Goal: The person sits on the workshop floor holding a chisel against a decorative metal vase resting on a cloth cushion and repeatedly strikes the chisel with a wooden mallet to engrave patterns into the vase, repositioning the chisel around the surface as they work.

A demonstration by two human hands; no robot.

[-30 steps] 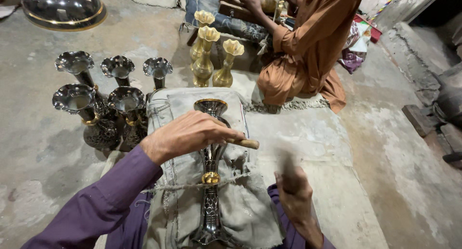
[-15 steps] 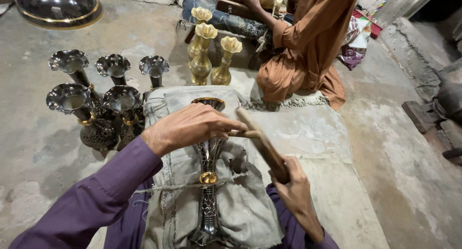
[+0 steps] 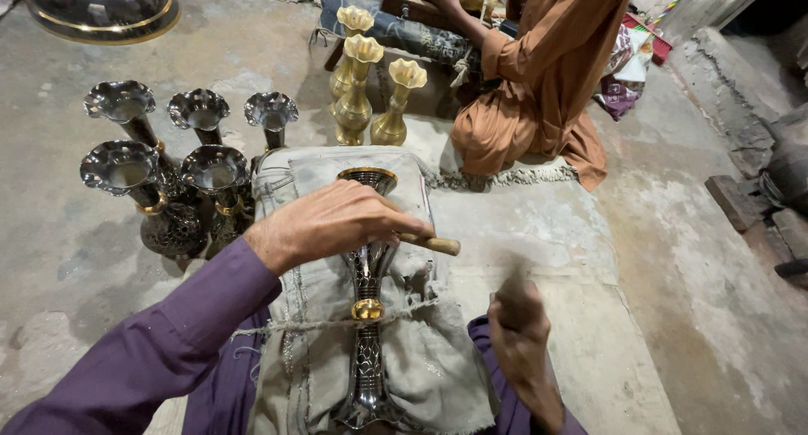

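— Left hand (image 3: pixel 332 225) is curled shut over a wooden-handled punch (image 3: pixel 431 244), tip down on the dark engraved vase (image 3: pixel 368 317) lying on the cloth pad (image 3: pixel 311 191).
— And the right hand (image 3: pixel 518 342)?
— At four o'clock from the vase, blurred; clenched on something, I can't tell what.
— Best held steady and upright, I'd judge, clear of the gold band.

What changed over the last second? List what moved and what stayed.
The right hand swung its wooden mallet up half a second ago and has now brought it back down; it shows only as a blur. The left hand stayed pressing the chisel on the dark vase, still lying on the cloth pad.
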